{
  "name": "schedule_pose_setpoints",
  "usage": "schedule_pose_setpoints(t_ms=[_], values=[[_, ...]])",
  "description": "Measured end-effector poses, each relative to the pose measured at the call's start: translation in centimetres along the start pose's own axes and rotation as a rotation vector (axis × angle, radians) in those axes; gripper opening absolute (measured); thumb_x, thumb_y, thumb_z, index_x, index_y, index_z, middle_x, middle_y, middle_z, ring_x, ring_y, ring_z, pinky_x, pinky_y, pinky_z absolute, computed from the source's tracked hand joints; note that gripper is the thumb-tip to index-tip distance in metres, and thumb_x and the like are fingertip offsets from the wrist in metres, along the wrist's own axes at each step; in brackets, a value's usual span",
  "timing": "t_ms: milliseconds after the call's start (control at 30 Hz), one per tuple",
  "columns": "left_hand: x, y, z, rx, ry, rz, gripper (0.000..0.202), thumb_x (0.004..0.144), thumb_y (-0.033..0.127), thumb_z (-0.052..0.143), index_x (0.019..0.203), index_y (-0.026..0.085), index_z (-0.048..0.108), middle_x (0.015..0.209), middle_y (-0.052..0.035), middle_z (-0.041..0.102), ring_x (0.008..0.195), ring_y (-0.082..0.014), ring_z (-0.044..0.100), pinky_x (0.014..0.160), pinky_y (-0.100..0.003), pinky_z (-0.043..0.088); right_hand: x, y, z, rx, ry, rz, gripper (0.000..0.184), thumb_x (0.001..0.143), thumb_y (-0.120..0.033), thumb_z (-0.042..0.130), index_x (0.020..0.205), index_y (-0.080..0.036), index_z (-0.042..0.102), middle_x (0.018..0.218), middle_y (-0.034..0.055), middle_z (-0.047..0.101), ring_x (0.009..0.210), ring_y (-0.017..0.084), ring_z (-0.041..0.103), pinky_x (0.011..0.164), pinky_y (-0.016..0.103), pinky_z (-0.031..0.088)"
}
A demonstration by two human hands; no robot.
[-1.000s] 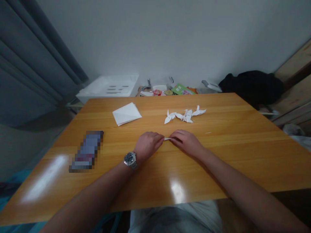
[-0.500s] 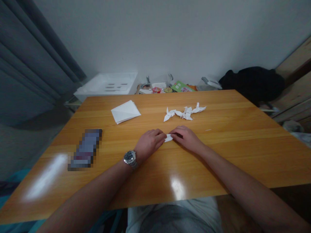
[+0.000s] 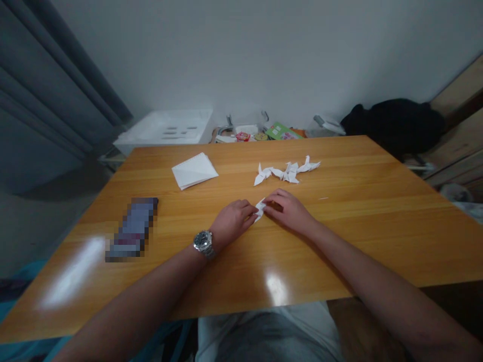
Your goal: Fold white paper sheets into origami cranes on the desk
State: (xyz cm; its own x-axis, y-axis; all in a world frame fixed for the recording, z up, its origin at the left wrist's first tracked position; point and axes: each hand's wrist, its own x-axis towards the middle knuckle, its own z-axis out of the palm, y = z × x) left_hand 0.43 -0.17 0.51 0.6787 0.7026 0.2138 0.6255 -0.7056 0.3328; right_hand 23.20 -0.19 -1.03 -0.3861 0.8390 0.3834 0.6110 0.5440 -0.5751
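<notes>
A small piece of folded white paper (image 3: 260,207) sits between my two hands on the wooden table (image 3: 358,221). My left hand (image 3: 232,221), with a metal watch (image 3: 203,242) on its wrist, pinches the paper's left side. My right hand (image 3: 289,211) is closed on the right side, its fingertips on the paper. Most of the paper is hidden under my fingers. Beyond my hands lie a few finished white folded-paper cranes (image 3: 287,172) in a row.
A stack of white paper squares (image 3: 194,171) lies at the back left. A blurred dark flat object (image 3: 132,230) rests on the left. Behind the table are a white tray (image 3: 166,128), small clutter (image 3: 260,134) and a black bag (image 3: 392,123). A grey curtain (image 3: 45,100) hangs on the left.
The paper between my fingers has lifted and turned, showing more of its white face. Both hands have shifted slightly farther from me; the camera has tilted a little.
</notes>
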Motion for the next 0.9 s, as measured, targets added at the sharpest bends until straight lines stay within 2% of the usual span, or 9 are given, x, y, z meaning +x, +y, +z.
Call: schedule_pose_setpoints(t_ms=[200, 333, 433, 567, 700, 900], values=[[-0.2, 0.1, 0.1, -0.1, 0.019, -0.034, 0.025, 0.1, 0.032, 0.05, 0.102, 0.018, 0.07, 0.093, -0.0065, 0.067, 0.087, -0.019, 0.063, 0.08, -0.031, 0.05, -0.1, -0.2, 0.3, -0.005, -0.014, -0.014, 0.015, 0.089, -0.03, 0.069, 0.101, -0.021, 0.072, 0.098, 0.0071, 0.065, 0.094, 0.022, 0.062, 0.086, 0.037, 0.05], [-0.1, -0.2, 0.2, -0.188, 0.061, -0.042, 0.02, 0.099, 0.029, 0.051, 0.096, 0.019, 0.068, 0.095, -0.0059, 0.064, 0.089, -0.018, 0.061, 0.082, -0.03, 0.05, -0.1, -0.4, 0.3, 0.007, -0.021, -0.017, 0.019, 0.087, -0.033, 0.072, 0.103, -0.022, 0.072, 0.101, 0.0074, 0.065, 0.095, 0.022, 0.062, 0.087, 0.038, 0.05], [0.0, -0.6, 0.5, -0.202, 0.111, -0.053, 0.016, 0.096, 0.028, 0.056, 0.104, 0.019, 0.067, 0.103, -0.0067, 0.062, 0.097, -0.0198, 0.06, 0.09, -0.033, 0.05, 0.0, -0.4, 0.4, 0.022, -0.032, -0.03, 0.021, 0.086, -0.033, 0.073, 0.104, -0.023, 0.073, 0.104, 0.0079, 0.066, 0.098, 0.023, 0.062, 0.089, 0.039, 0.051], [-0.1, -0.9, 1.0, -0.138, 0.173, -0.094, 0.036, 0.091, 0.032, 0.063, 0.125, 0.019, 0.061, 0.114, -0.0104, 0.059, 0.107, -0.0244, 0.057, 0.098, -0.041, 0.048, 0.1, -0.4, 0.5, 0.042, -0.05, -0.023, 0.025, 0.086, -0.033, 0.073, 0.11, -0.024, 0.072, 0.107, 0.0083, 0.067, 0.101, 0.024, 0.062, 0.091, 0.041, 0.05], [-0.2, -1.0, 1.1, -0.106, 0.154, -0.077, 0.034, 0.093, 0.033, 0.06, 0.124, 0.02, 0.064, 0.116, -0.0104, 0.058, 0.108, -0.0246, 0.057, 0.1, -0.041, 0.048, 0.1, -0.4, 0.5, 0.027, -0.031, 0.062, 0.036, 0.083, -0.036, 0.076, 0.116, -0.022, 0.071, 0.108, 0.009, 0.066, 0.1, 0.024, 0.063, 0.09, 0.04, 0.051], [-0.1, -1.0, 1.0, -0.095, 0.139, -0.054, 0.033, 0.095, 0.034, 0.058, 0.124, 0.02, 0.064, 0.118, -0.0105, 0.058, 0.109, -0.0245, 0.057, 0.101, -0.041, 0.048, 0.1, -0.1, 0.7, 0.039, -0.026, 0.038, 0.028, 0.083, -0.034, 0.076, 0.108, -0.022, 0.075, 0.107, 0.0091, 0.065, 0.101, 0.024, 0.063, 0.093, 0.041, 0.052]])
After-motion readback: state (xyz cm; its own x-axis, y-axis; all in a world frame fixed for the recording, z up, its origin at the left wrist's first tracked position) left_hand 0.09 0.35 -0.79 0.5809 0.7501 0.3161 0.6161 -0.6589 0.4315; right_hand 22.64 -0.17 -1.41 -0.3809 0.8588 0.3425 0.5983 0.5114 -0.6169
